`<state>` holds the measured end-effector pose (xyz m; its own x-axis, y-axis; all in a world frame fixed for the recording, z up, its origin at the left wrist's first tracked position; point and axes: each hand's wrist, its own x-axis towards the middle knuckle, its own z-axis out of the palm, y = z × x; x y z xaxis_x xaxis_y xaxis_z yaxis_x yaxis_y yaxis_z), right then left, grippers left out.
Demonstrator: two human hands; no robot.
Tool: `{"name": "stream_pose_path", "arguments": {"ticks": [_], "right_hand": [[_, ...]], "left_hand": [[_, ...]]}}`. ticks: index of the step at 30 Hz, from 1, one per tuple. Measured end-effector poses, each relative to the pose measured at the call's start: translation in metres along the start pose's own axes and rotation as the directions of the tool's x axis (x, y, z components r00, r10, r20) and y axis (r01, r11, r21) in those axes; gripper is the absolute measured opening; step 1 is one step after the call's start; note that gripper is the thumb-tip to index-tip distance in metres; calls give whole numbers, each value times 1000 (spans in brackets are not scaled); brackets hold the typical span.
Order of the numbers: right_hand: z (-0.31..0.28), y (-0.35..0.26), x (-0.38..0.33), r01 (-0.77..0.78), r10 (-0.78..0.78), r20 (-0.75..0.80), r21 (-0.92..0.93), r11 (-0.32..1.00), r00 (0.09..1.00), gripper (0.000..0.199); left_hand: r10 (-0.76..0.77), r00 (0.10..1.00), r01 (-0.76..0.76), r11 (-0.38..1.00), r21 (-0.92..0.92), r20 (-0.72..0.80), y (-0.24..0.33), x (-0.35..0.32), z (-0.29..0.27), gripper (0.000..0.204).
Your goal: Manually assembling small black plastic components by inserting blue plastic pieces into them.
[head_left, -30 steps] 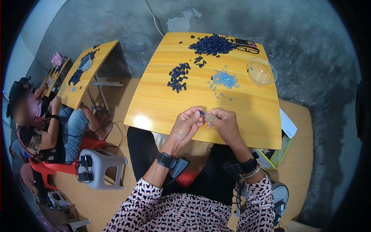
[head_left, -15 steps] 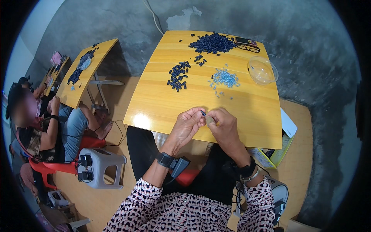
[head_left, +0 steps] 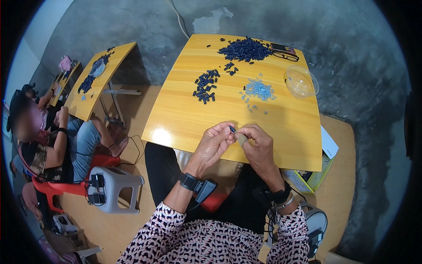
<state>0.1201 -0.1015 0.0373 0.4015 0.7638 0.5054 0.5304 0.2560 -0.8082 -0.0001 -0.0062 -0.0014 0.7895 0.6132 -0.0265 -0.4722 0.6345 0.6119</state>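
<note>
Left hand (head_left: 214, 143) and right hand (head_left: 259, 143): fingertips together, pinching one small dark blue piece (head_left: 231, 129) over desk's (head_left: 184, 119) near edge.

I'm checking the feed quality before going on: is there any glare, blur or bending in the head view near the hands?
Head view: a bright glare patch sits on the yellow table, left of the left hand; the table's edges bow from the fisheye lens; the rim is black. The small dark part pinched between left hand and right hand is too small to make out; a nearby person's face is blurred.
</note>
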Motion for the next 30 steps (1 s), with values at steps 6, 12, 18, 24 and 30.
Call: {"name": "stream_pose_path", "arguments": {"ticks": [6,12,18,24,30], "right_hand": [[0,2,-1,-41,41,-8,11,999,999,6],[3,4,0,127,-134,-44,-142,982,990,13],[5,8,-2,159,-167,-57,-126,979,984,15],[0,12,-3,23,-24,8,84,996,1000,12],[1,16,-3,-36,34,18,152,988,999,11]], "left_hand": [[3,1000,-3,1000,4,17,-1,0,0,19],[-4,1000,5,999,47,-5,1,-1,2,19],[-48,999,48,999,-9,5,2,-1,2,21],[-58,998,58,998,-18,15,3,-1,3,22],[-56,998,56,998,-13,22,2,0,2,23]]}}
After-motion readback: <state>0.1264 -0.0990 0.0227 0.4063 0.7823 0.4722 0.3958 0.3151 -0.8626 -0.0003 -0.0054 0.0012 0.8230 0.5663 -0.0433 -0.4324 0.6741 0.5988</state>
